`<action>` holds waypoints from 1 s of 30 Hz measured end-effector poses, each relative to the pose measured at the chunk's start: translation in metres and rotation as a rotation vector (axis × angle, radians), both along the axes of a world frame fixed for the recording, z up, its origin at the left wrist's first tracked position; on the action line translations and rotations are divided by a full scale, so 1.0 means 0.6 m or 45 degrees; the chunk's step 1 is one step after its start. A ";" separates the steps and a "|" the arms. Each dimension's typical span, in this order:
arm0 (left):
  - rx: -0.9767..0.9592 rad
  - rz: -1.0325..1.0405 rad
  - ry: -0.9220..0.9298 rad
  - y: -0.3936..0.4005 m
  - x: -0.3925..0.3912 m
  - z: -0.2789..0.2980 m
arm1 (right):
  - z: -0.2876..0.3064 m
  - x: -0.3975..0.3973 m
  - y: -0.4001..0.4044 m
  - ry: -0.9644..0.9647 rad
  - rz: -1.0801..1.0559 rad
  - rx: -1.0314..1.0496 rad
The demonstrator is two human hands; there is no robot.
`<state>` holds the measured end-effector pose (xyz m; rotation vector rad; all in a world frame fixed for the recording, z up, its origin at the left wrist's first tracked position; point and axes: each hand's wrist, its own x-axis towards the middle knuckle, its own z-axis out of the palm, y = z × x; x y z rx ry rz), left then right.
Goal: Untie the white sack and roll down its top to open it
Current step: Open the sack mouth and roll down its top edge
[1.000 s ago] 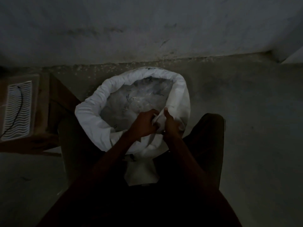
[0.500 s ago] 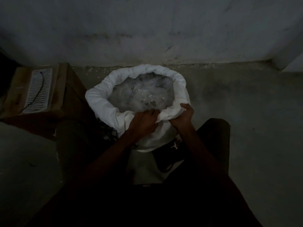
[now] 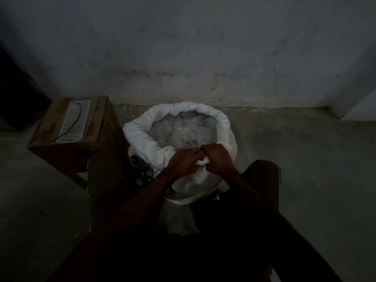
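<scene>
White sack [image 3: 179,139]: stands on the concrete floor [image 3: 305,159] at scene centre, near the far wall [image 3: 203,47], between the person's knees. Mouth open; no tie visible. Top rolled outward into a thick cuff around the far, left and right rim. Pale contents with dark flecks visible inside, not identifiable in the dim light.

Left hand [image 3: 184,162]: closed on the near rim, knuckles up, pinching cloth.

Right hand [image 3: 218,157]: closed on the same near rim, just beside the left, fingertips almost touching. Paired grip probably serves to turn the last near section of the cuff down evenly.

Wooden stool [image 3: 81,139]: left of the sack, carrying a white ridged tray [image 3: 74,121]. Not involved.
</scene>
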<state>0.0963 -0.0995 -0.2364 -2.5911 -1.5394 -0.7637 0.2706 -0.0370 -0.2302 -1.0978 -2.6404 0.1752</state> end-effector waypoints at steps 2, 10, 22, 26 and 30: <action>-0.280 -0.062 -0.256 -0.005 -0.024 0.018 | -0.007 0.005 0.011 0.005 0.014 0.113; -0.360 0.162 0.263 0.018 -0.145 0.028 | -0.004 -0.018 0.021 -0.047 -0.013 0.047; -0.276 -0.105 -0.021 -0.002 -0.146 -0.011 | -0.023 -0.126 0.036 0.148 0.197 -0.403; -0.368 0.151 0.108 0.020 -0.176 0.020 | -0.042 -0.131 0.008 -0.001 0.180 0.036; -0.449 0.115 0.098 0.038 -0.209 0.002 | -0.060 -0.125 -0.018 -0.036 0.180 0.141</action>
